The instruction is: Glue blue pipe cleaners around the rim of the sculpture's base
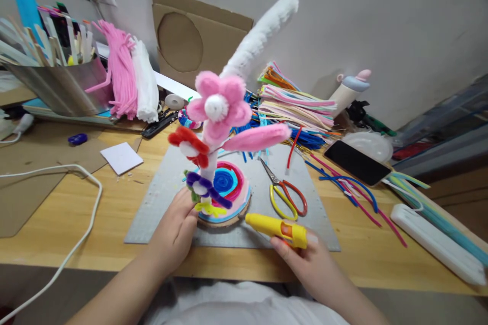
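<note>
In the head view, a pipe-cleaner flower piece [208,162] is seen upright above the round base with coloured rings [244,190], on the near half of the grey mat [152,218]. The pink flower [216,106] is borne high on it, and the red flower [177,137] and the purple flower [206,185] are set lower, at the left. By the left hand [177,226], the foot of the piece is reached; the fingers seem to be nearly closed there, perhaps so that this tall and top-heavy form is kept from tipping, but the exact contact is hidden, and it cannot be told whether the stem or the base edge is pinched. In the right hand [310,256], the yellow glue gun [280,228] is held, the grip being closed around its body, with the thumb below. Its nozzle is pointed left, near the base but apart from it, probably so that the foot can be approached from the side. The scissors [275,179] are laid on the mat, right of the base, apart from both hands, presumably to be within reach. Farther right, the phone [356,162] is placed flat.
</note>
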Action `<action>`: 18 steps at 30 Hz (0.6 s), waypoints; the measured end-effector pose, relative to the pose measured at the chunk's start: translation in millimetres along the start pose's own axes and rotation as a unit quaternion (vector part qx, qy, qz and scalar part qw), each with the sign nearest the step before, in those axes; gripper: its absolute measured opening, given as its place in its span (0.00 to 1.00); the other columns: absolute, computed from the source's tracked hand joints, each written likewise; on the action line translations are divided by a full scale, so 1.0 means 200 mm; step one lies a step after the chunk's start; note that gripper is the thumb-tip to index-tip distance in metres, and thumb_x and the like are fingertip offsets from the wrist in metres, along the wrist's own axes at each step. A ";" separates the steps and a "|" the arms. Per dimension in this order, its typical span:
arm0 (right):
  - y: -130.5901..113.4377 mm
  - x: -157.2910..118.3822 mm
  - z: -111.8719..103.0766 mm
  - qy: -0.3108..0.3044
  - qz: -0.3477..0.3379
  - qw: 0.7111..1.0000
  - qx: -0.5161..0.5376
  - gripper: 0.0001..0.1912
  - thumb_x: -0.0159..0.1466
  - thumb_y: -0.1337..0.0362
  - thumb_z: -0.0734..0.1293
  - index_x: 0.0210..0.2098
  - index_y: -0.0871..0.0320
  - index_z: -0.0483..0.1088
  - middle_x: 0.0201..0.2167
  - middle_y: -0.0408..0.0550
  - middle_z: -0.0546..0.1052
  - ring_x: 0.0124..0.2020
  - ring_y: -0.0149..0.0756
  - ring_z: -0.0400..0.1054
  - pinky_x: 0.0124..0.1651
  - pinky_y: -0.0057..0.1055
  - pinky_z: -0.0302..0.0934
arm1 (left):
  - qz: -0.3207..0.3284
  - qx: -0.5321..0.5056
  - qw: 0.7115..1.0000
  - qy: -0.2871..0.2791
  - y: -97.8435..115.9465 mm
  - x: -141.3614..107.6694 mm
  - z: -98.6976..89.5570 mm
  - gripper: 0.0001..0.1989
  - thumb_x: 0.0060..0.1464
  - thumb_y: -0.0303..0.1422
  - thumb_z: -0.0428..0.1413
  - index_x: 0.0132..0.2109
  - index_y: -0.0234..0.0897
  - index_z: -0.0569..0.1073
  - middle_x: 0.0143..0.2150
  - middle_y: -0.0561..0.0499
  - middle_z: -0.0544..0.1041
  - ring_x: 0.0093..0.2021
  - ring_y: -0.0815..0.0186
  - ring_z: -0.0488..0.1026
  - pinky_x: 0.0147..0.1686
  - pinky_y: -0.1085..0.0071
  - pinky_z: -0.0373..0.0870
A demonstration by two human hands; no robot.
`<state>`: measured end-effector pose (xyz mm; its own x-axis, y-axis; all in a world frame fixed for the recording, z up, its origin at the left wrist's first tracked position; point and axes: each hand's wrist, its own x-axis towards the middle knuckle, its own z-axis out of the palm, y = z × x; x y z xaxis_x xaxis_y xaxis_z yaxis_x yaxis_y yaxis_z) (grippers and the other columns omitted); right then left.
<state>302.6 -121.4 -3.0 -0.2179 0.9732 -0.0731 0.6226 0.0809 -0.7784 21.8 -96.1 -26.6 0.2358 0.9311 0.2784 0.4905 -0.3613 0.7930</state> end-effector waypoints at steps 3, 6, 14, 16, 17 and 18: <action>0.02 -0.01 -0.01 0.007 -0.033 0.999 -0.036 0.14 0.66 0.55 0.62 0.28 0.56 0.67 0.30 0.47 0.75 0.35 0.39 0.71 0.36 0.31 0.66 | -0.001 -0.007 1.000 -0.002 0.00 0.00 0.00 0.21 0.64 0.35 0.38 0.58 0.42 0.67 0.62 0.48 0.67 0.63 0.54 0.61 0.63 0.54 0.55; 0.03 -0.01 -0.02 0.014 -0.045 0.998 -0.039 0.12 0.66 0.55 0.62 0.31 0.55 0.67 0.34 0.47 0.75 0.39 0.40 0.71 0.39 0.31 0.65 | -0.003 -0.015 1.000 -0.006 0.00 0.00 0.00 0.22 0.64 0.35 0.39 0.60 0.42 0.65 0.63 0.48 0.66 0.63 0.54 0.61 0.63 0.54 0.55; 0.06 -0.01 0.00 0.008 -0.027 0.999 -0.029 0.11 0.66 0.55 0.63 0.34 0.55 0.69 0.32 0.45 0.75 0.36 0.38 0.71 0.37 0.30 0.65 | -0.013 -0.013 1.000 -0.012 -0.01 -0.01 0.00 0.22 0.65 0.37 0.38 0.61 0.41 0.65 0.63 0.47 0.66 0.64 0.54 0.60 0.64 0.54 0.55; 0.05 -0.01 0.01 0.004 -0.025 0.999 -0.025 0.11 0.66 0.55 0.63 0.32 0.55 0.69 0.31 0.44 0.75 0.34 0.37 0.71 0.37 0.30 0.65 | -0.014 -0.015 1.000 -0.010 -0.01 -0.01 0.00 0.22 0.65 0.38 0.38 0.60 0.41 0.66 0.64 0.47 0.66 0.65 0.54 0.59 0.64 0.54 0.54; 0.05 -0.01 0.02 0.003 -0.026 0.999 -0.024 0.11 0.66 0.56 0.63 0.32 0.55 0.69 0.31 0.44 0.75 0.34 0.37 0.71 0.37 0.30 0.65 | -0.017 -0.018 1.000 -0.011 -0.01 -0.01 0.00 0.22 0.66 0.38 0.37 0.60 0.41 0.67 0.64 0.47 0.65 0.65 0.55 0.58 0.64 0.54 0.54; 0.05 -0.01 0.02 0.003 -0.028 0.999 -0.023 0.11 0.66 0.56 0.63 0.32 0.55 0.69 0.30 0.44 0.75 0.33 0.37 0.71 0.37 0.30 0.65 | -0.023 -0.023 0.999 -0.010 -0.01 -0.01 0.00 0.22 0.66 0.39 0.37 0.59 0.40 0.68 0.64 0.47 0.65 0.66 0.54 0.58 0.65 0.54 0.54</action>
<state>306.2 -123.0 -12.7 -0.2483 0.9683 -0.0269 0.6442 0.1443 -0.7511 20.6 -97.0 -28.6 0.2308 0.9452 0.2309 0.4621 -0.3154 0.8289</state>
